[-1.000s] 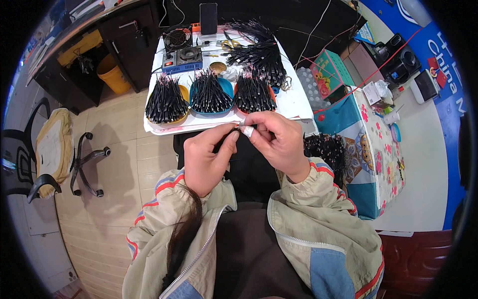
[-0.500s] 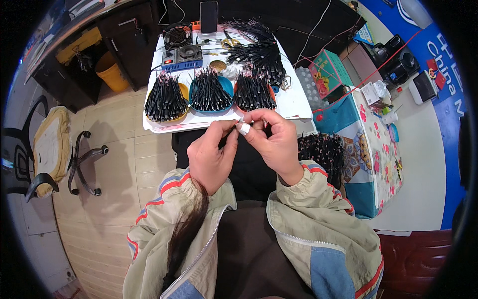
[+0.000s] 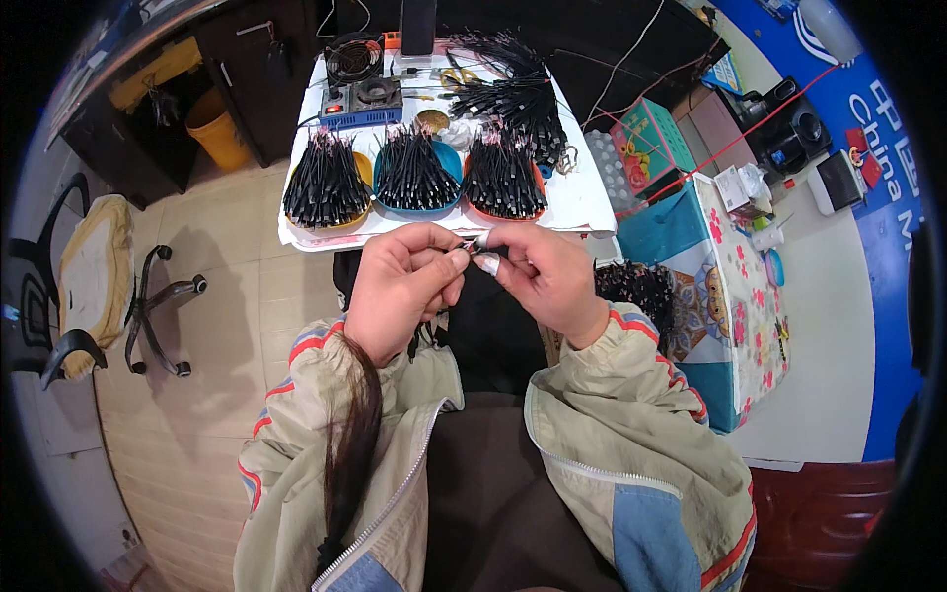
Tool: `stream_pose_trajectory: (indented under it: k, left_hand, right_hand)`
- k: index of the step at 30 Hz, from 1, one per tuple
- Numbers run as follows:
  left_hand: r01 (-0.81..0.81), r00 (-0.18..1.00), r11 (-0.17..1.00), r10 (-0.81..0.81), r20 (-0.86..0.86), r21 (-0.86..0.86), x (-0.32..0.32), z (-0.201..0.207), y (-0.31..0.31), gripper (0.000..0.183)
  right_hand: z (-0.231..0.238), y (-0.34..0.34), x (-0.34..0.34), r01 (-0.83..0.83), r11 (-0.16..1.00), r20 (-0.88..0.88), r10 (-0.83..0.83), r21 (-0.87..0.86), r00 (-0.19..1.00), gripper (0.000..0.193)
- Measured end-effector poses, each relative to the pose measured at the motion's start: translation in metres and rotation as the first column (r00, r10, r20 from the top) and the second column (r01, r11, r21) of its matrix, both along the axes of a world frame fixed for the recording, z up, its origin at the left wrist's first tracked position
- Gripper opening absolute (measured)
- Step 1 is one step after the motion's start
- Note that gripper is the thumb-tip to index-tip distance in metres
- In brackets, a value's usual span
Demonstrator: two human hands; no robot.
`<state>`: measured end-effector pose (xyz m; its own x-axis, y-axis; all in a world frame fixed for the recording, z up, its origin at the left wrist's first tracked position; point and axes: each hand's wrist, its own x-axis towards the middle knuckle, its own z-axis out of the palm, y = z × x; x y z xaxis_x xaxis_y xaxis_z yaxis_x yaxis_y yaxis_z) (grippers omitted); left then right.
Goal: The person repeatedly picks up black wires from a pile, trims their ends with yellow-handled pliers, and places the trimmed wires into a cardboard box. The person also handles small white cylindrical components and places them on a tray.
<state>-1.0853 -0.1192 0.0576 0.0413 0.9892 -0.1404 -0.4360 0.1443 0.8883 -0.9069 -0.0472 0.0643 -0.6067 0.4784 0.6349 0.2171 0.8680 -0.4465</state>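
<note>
My left hand (image 3: 406,280) and my right hand (image 3: 548,280) meet in front of the table's near edge, both closed in a pinch. Between the fingertips is the end of a thin black cable (image 3: 470,249) with a pinkish tip. Dark strands hang below my left hand, partly hidden by it. White wrapping covers the tips of my right thumb and forefinger. Just beyond my hands stand three bowls packed with short black cables: a yellow bowl (image 3: 367,197), a blue bowl (image 3: 452,168) and an orange-red bowl (image 3: 538,202).
On the white table (image 3: 577,197) lie a blue device with a red switch (image 3: 361,105), a fan (image 3: 352,59), a loose cable pile (image 3: 508,99) and a dark upright phone (image 3: 417,28). More cables (image 3: 641,291) hang at right, beside a flowered cloth (image 3: 755,326). A wheeled chair (image 3: 94,281) stands left.
My left hand has turned and curled its fingers more, with dark strands now showing below it. My right fingers have closed in slightly. The whole view has shifted a little.
</note>
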Motion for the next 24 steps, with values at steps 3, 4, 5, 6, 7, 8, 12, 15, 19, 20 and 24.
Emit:
stream_pose_trajectory:
  k: [3,4,5,6,7,8,12,15,19,20,24]
  left_hand:
    - [0.029,1.000,0.999,-0.029,0.000,-0.015,-0.002,0.000,0.001,0.010]
    - [0.044,0.999,0.999,-0.044,0.002,-0.009,-0.001,0.000,0.001,0.009]
    - [0.050,0.999,0.999,-0.050,0.009,-0.010,-0.001,-0.001,0.001,0.009]
    - [0.056,0.998,0.998,-0.056,0.015,-0.011,0.000,-0.001,0.001,0.008]
    - [0.065,0.998,0.998,-0.065,0.027,-0.006,0.000,-0.001,0.002,0.008]
    - [0.066,0.997,0.998,-0.065,0.036,-0.023,0.000,-0.002,0.002,0.008]
    - [0.081,0.991,0.995,-0.075,0.112,-0.053,0.001,-0.003,0.002,0.009]
    - [0.048,0.990,0.997,-0.040,0.137,-0.059,0.003,-0.004,0.001,0.010]
    - [-0.029,0.992,0.999,0.026,0.120,0.024,0.010,-0.009,-0.002,0.011]
    - [-0.070,0.996,0.996,0.066,0.057,0.060,0.013,-0.010,-0.002,0.012]
    - [-0.204,0.966,0.946,0.237,-0.107,0.254,0.024,-0.016,-0.004,0.013]
  right_hand:
    - [0.009,0.009,0.005,-0.042,0.994,0.059,0.037,0.097,0.998,0.034]
    - [0.011,0.012,0.006,-0.071,0.986,0.092,0.058,0.152,0.994,0.033]
    - [0.014,0.014,0.008,-0.102,0.974,0.126,0.077,0.204,0.989,0.032]
    - [0.015,0.015,0.009,-0.130,0.959,0.150,0.094,0.253,0.984,0.031]
    - [0.016,0.016,0.009,-0.130,0.947,0.172,0.081,0.293,0.982,0.028]
    - [0.016,0.017,0.008,-0.125,0.942,0.173,0.074,0.310,0.982,0.027]
    - [0.013,0.017,0.006,-0.112,0.936,0.144,0.067,0.333,0.987,0.025]
    - [0.008,0.015,0.006,-0.098,0.945,0.099,0.071,0.312,0.993,0.025]
    - [0.001,0.010,0.001,-0.052,0.991,-0.006,0.053,0.120,0.999,0.021]
    - [-0.001,0.008,-0.001,-0.025,0.997,-0.028,0.027,0.073,0.999,0.018]
    - [-0.008,-0.002,-0.007,0.044,0.994,-0.131,-0.057,-0.096,0.990,0.011]
